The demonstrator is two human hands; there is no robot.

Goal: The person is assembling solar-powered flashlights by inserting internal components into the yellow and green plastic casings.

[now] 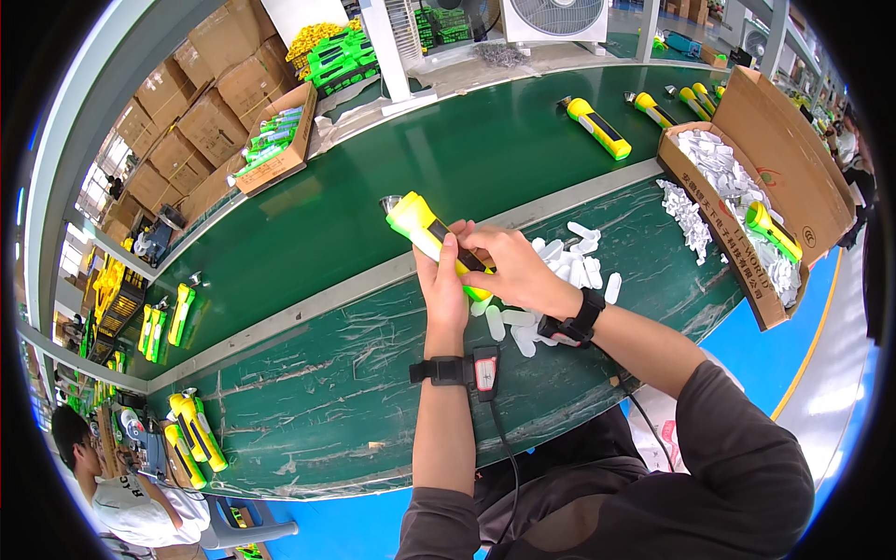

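Observation:
My left hand (442,282) is wrapped round a yellow-green flashlight (417,220) with a dark panel along its side. Its wide head points up and to the left, over the near edge of the conveyor. My right hand (515,265) is closed at the flashlight's lower end, with thumb and fingertips against its dark panel. Whether anything small sits under those fingertips is hidden. Beside and below the right hand lies a loose pile of white, rounded plastic pieces (581,267) on the worn green worktable (373,411).
Along the green conveyor (373,168) lie several flashlights, one (597,129) at far right. A cardboard box (737,252) of white pieces, with a flashlight on top, stands at right. More flashlights (196,431) are at the table's left end. Another person (140,504) sits lower left.

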